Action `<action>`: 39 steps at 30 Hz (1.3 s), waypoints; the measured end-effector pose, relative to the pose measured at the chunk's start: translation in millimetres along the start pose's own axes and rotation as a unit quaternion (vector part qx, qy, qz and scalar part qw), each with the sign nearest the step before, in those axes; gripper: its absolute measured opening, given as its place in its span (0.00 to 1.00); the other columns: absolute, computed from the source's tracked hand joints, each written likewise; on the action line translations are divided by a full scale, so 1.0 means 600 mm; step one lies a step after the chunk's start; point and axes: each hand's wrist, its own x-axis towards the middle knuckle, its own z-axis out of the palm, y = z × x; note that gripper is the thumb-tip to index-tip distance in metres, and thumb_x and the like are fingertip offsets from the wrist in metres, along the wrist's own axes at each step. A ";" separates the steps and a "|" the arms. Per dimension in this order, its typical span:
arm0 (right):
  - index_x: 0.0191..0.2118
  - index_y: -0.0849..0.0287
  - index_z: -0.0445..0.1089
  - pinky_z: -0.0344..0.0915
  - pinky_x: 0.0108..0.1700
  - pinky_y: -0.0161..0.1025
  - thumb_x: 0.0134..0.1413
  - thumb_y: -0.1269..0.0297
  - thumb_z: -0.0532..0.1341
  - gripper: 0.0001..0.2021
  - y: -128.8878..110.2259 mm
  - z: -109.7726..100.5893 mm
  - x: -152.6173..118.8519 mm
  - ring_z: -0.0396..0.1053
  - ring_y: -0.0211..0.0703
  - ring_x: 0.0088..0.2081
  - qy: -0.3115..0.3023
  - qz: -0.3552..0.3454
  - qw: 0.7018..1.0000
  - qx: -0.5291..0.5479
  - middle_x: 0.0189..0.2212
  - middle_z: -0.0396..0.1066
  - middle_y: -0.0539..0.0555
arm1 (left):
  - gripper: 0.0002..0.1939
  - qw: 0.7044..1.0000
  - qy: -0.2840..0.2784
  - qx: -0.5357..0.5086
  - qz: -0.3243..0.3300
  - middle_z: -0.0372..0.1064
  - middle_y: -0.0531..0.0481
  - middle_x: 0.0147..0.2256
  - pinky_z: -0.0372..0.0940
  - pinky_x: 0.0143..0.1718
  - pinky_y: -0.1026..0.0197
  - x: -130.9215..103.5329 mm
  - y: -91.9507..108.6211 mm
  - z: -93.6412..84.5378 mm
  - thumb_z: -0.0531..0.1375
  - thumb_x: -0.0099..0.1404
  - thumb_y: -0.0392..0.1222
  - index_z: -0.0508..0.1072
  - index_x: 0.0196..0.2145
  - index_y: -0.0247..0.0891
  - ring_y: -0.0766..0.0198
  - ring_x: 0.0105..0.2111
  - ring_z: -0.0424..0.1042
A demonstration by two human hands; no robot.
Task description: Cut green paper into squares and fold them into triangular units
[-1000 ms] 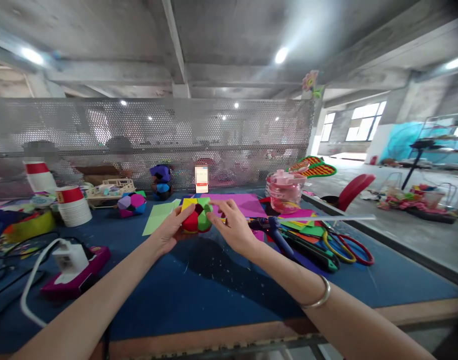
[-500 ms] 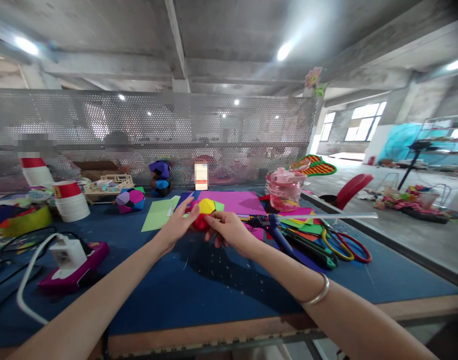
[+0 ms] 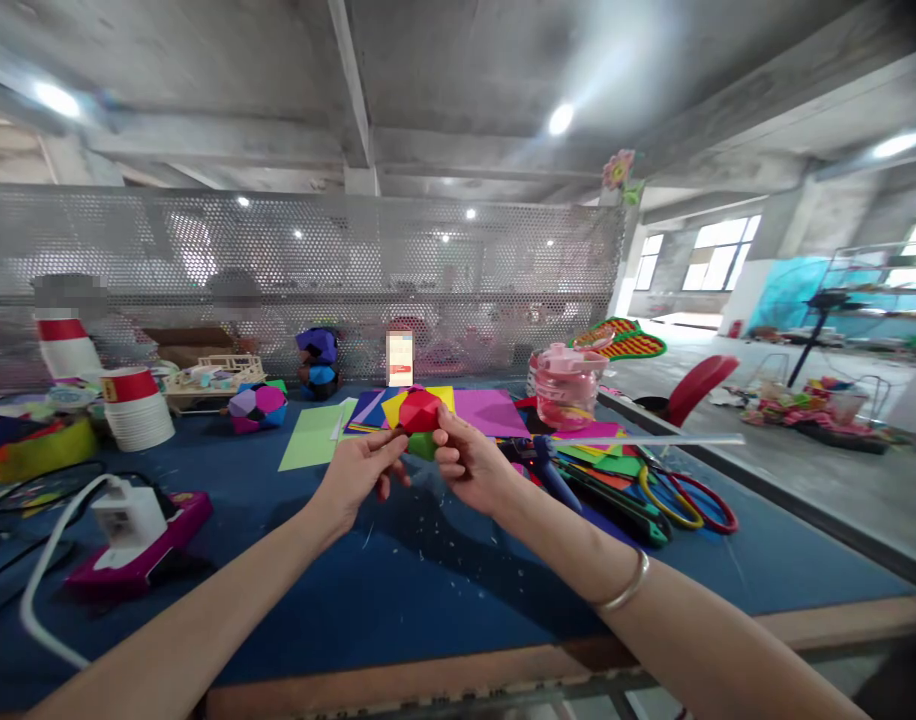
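A folded paper shape [image 3: 420,410] with red, yellow and green faces is held up between my two hands above the blue table mat. My left hand [image 3: 364,470] pinches its lower left edge. At its right side, my right hand [image 3: 473,462] grips it between thumb and fingers. Behind it lie a light green sheet [image 3: 308,437] and a magenta sheet [image 3: 492,412]. The glue gun [image 3: 544,462], with a long clear stick, rests just right of my right hand.
Scissors [image 3: 687,500], a green-black cutter [image 3: 623,505] and coloured paper lie right. A pink jar [image 3: 567,385] stands behind them. Stacked cups [image 3: 137,410], paper balls [image 3: 258,406] and a power strip [image 3: 139,545] are left. A phone [image 3: 400,358] stands at the back.
The paper shape has been turned, so its red face is now on top with green below. My right hand has moved slightly right and up; my left hand has shifted slightly right and lower.
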 end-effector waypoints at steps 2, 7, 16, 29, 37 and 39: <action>0.31 0.56 0.62 0.42 0.15 0.24 0.54 0.56 0.73 0.19 0.010 0.001 -0.002 0.50 0.25 0.15 -0.011 0.000 1.000 -0.002 0.18 0.63 0.40 | 0.22 0.999 -0.007 -0.037 -0.024 0.73 0.51 0.20 0.50 0.13 0.69 -0.003 -0.001 0.006 0.74 0.52 0.57 0.78 0.31 0.34 0.73 0.12 0.60; 0.30 0.58 0.65 0.42 0.15 0.25 0.50 0.52 0.74 0.20 0.034 0.004 -0.005 0.54 0.26 0.15 -0.021 0.006 0.999 -0.034 0.18 0.67 0.42 | 0.21 0.991 0.008 -0.121 -0.063 0.74 0.53 0.23 0.61 0.18 0.71 -0.005 -0.001 0.013 0.77 0.51 0.53 0.76 0.30 0.36 0.73 0.17 0.66; 0.28 0.59 0.66 0.46 0.16 0.27 0.39 0.47 0.78 0.25 0.049 0.002 -0.003 0.58 0.26 0.15 -0.009 -0.025 0.997 -0.077 0.18 0.67 0.42 | 0.24 0.983 0.016 -0.157 -0.091 0.74 0.49 0.24 0.65 0.22 0.70 -0.004 0.000 0.009 0.73 0.58 0.59 0.75 0.28 0.33 0.69 0.21 0.71; 0.23 0.59 0.65 0.48 0.18 0.28 0.43 0.46 0.75 0.24 0.089 0.009 0.000 0.55 0.27 0.16 0.031 -0.049 0.995 -0.087 0.15 0.64 0.44 | 0.31 0.988 0.020 -0.139 -0.071 0.65 0.52 0.17 0.59 0.19 0.70 -0.006 -0.025 0.023 0.73 0.55 0.60 0.67 0.14 0.34 0.72 0.17 0.65; 0.24 0.59 0.67 0.55 0.19 0.28 0.47 0.46 0.74 0.23 0.081 0.011 0.003 0.60 0.29 0.18 0.032 -0.045 0.997 -0.059 0.18 0.65 0.45 | 0.29 0.987 0.018 -0.148 -0.066 0.67 0.52 0.18 0.61 0.21 0.70 0.002 -0.012 0.019 0.73 0.57 0.59 0.68 0.16 0.35 0.72 0.18 0.66; 0.24 0.59 0.66 0.57 0.19 0.28 0.50 0.47 0.73 0.23 0.074 0.008 0.007 0.60 0.30 0.19 0.034 -0.035 0.997 -0.052 0.18 0.65 0.45 | 0.26 0.986 0.022 -0.148 -0.069 0.68 0.52 0.20 0.62 0.21 0.71 0.003 -0.007 0.017 0.73 0.56 0.58 0.71 0.19 0.34 0.73 0.19 0.65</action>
